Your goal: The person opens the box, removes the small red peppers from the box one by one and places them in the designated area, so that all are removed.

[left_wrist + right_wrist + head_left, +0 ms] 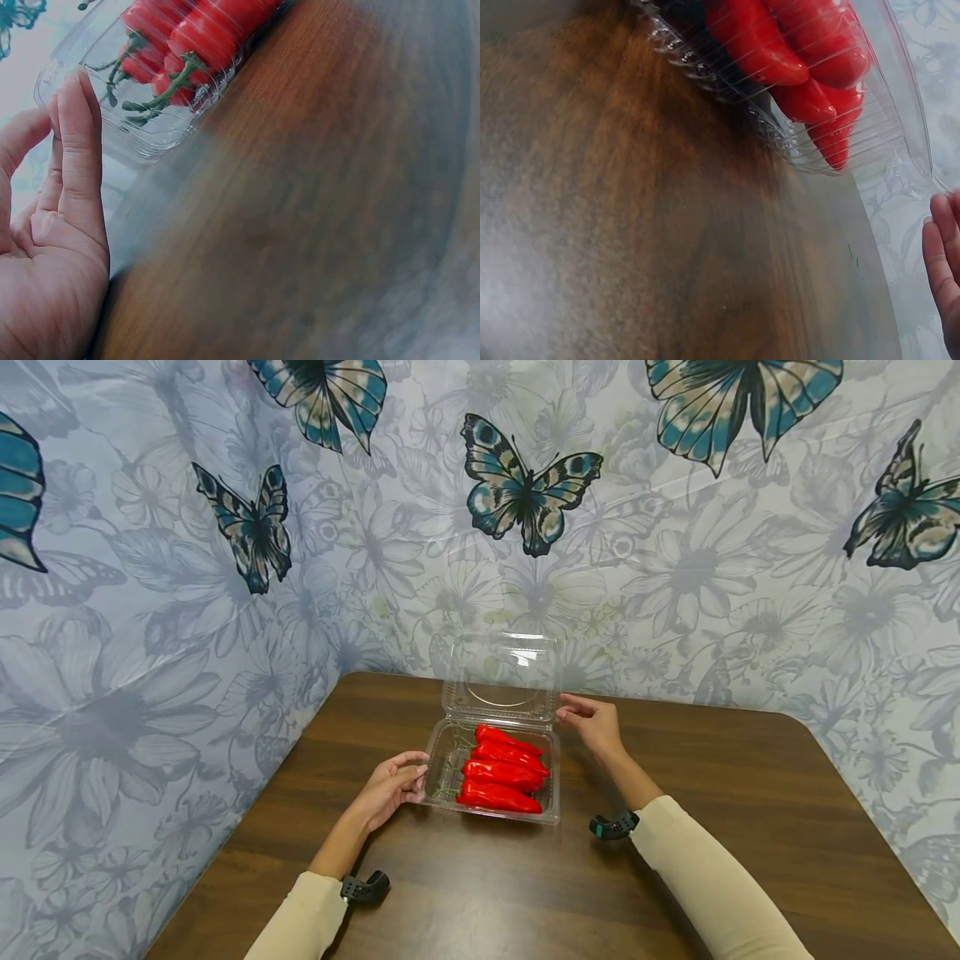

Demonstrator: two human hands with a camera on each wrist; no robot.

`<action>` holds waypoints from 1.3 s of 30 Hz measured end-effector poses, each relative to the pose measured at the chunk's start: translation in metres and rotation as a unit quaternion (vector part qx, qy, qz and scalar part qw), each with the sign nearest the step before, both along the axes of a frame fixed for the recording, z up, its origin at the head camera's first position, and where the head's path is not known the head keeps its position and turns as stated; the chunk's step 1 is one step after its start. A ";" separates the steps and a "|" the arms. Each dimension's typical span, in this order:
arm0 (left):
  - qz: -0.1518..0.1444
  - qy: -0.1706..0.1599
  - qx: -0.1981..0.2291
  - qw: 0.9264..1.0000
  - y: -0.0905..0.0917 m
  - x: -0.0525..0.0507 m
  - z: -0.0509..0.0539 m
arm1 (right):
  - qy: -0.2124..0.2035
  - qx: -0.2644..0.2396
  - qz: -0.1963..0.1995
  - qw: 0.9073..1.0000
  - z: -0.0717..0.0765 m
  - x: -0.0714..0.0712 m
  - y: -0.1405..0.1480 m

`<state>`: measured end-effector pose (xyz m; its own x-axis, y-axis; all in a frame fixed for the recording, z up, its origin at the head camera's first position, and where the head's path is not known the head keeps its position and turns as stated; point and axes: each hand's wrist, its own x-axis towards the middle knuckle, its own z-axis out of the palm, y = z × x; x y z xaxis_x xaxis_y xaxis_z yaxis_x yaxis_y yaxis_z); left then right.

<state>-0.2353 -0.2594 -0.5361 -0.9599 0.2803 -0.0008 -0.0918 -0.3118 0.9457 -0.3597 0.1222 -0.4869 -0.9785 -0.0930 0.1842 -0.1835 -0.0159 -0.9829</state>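
A clear plastic clamshell container [551, 814] stands on the table with its lid [456, 677] raised at the back. Inside, several red peppers [501, 772] lie side by side, their green stems [161, 101] pointing left. My left hand [392, 787] pinches the container's left rim between thumb and fingers; the left wrist view shows the fingertips [79, 82] at that clear edge. At the lid's lower right edge, my right hand [596, 722] pinches the plastic between thumb and forefinger. Only part of the right hand [946, 262] shows in the right wrist view, its thumb hidden.
The brown wooden table [690, 793] extends to both sides of the container and toward me. A wall covering [690, 577] with flowers and butterflies stands close behind the table and along its left side. Black bands [366, 887] are on both wrists.
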 end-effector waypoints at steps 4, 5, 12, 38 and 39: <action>0.000 -0.002 -0.002 1.000 -0.001 0.001 0.000 | -0.012 -0.001 -0.002 1.000 0.000 -0.001 -0.001; -0.001 -0.002 -0.002 1.000 -0.001 0.001 0.000 | -0.016 -0.001 -0.003 1.000 0.000 -0.001 -0.001; -0.012 -0.002 0.003 1.000 -0.002 0.001 0.001 | -0.056 0.004 0.003 0.998 0.001 -0.001 -0.001; -0.014 -0.011 0.000 1.000 -0.006 0.001 -0.001 | -0.158 0.015 0.025 0.987 -0.002 -0.004 -0.001; -0.015 -0.011 0.002 1.000 -0.006 0.001 -0.001 | -0.163 0.017 0.026 0.986 -0.002 -0.004 -0.001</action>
<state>-0.2348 -0.2651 -0.5366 -0.9508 0.3091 -0.0204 -0.1217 -0.3123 0.9422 -0.3639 0.1214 -0.4893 -0.9788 -0.1459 -0.1437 0.1426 0.0177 -0.9896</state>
